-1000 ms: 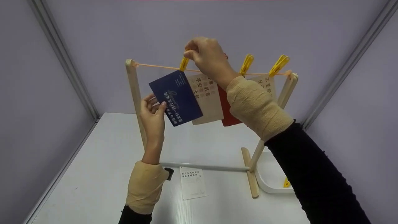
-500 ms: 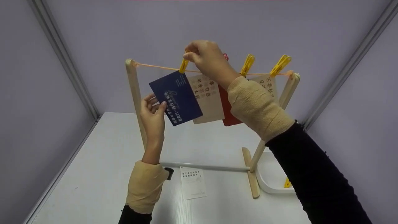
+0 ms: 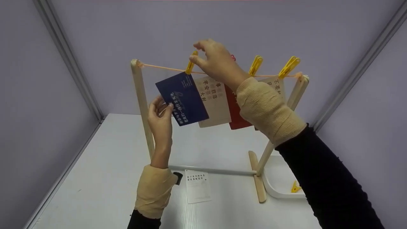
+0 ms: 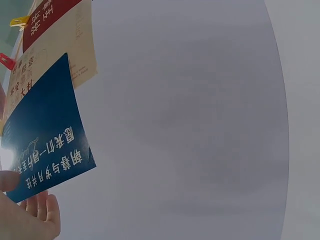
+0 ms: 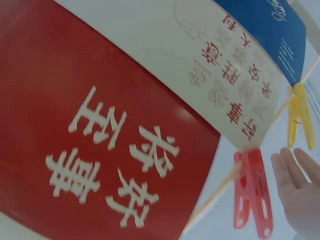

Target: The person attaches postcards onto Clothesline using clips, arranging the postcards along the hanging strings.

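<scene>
A dark blue card hangs tilted by one corner from the string, under a yellow clothespin. My left hand pinches the card's lower left edge, thumb in front and fingers behind. In the left wrist view, the thumb lies at the edge of the blue card. My right hand is at the clothespin's upper end, its fingers spread off it. In the right wrist view, the right hand's fingers are straight, and a gap shows between them and the yellow clothespin.
A cream card, a red card and another pale card hang along the string. A red clothespin grips the cream one. Below are a wooden stand, a white card and a white tray with a yellow clothespin.
My right hand's fingers have loosened from the yellow clothespin, which stays on the string with the blue card's corner. The left hand keeps its place on the card.
</scene>
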### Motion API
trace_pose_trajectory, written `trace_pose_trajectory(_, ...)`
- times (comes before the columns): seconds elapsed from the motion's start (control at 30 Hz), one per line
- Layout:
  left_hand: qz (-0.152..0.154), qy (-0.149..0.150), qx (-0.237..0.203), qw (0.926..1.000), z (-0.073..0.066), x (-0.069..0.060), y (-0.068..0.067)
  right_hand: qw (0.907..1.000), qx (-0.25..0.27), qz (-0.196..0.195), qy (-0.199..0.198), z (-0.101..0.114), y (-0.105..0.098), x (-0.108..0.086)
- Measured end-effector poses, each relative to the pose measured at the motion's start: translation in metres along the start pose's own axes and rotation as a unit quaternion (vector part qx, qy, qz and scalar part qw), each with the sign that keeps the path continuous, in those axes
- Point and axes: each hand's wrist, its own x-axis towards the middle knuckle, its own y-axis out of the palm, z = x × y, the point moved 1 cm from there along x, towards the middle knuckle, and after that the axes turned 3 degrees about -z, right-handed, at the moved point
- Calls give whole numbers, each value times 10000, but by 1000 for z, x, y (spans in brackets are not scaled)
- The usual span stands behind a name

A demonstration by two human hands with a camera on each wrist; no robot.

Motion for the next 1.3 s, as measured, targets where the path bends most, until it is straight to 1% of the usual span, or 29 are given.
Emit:
trace_pose_trajectory(0.03,-8,-12,1,10000,2,-1,-1,10000,-5,-63,-18,0,-2,-1)
trace_pose_trajectory(0.1,-93,-72,-17,9999,9,-6,-4,9993,133,-318,-136,-3,-9,-2)
trace_pose_trajectory(0.17,-320,-198,-52,9993,18,-14,-7,9966,360,-698,-247,-8,-18,-5)
trace_pose_trajectory(0.23,-637,-351,-24,9973,31,-27,-10,9904,638,-1180,-327,-17,-30,-8)
trace_pose_trajectory(0.3,-902,-542,21,9945,47,-42,-11,9817,814,-1694,-319,-29,-45,-14)
trace_pose_trajectory(0.33,-987,-650,47,9930,55,-51,-12,9766,852,-1958,-263,-37,-53,-18)
trace_pose_trajectory(0.37,-1004,-759,93,9920,64,-59,-12,9711,886,-2209,-168,-46,-62,-23)
trace_pose_trajectory(0.43,-904,-980,158,9909,79,-77,-10,9574,940,-2729,58,-66,-80,-35)
trace_pose_trajectory(0.57,-387,-1321,180,9903,101,-110,-3,9212,1143,-3683,523,-112,-108,-69)
trace_pose_trajectory(0.63,-178,-1477,246,9886,110,-125,0,9050,1248,-4006,702,-136,-113,-88)
trace_pose_trajectory(0.67,-80,-1554,315,9873,113,-132,3,8990,1305,-4105,785,-148,-113,-97)
trace_pose_trajectory(0.7,8,-1638,414,9856,117,-139,5,8951,1336,-4166,858,-160,-111,-107)
trace_pose_trajectory(0.77,173,-1814,695,9808,126,-152,10,8903,1439,-4189,1051,-183,-101,-127)
trace_pose_trajectory(0.8,260,-1878,843,9782,130,-160,13,8906,1459,-4144,1176,-195,-93,-138)
trace_pose_trajectory(0.87,438,-1986,1107,9728,138,-173,20,8930,1464,-4003,1446,-216,-73,-159)
trace_pose_trajectory(0.97,721,-2134,1311,9654,148,-193,31,9022,1359,-3662,1831,-245,-34,-188)
trace_pose_trajectory(1.03,870,-2231,1305,9621,153,-205,40,9096,1208,-3436,2001,-263,-5,-207)
trace_pose_trajectory(1.1,981,-2349,1310,9581,158,-216,48,9140,1134,-3259,2134,-280,24,-225)
trace_pose_trajectory(1.23,1087,-2543,1237,9530,166,-240,65,9219,840,-2873,2460,-309,77,-258)
trace_pose_trajectory(1.3,1118,-2587,1199,9519,169,-249,73,9267,738,-2557,2652,-321,99,-273)
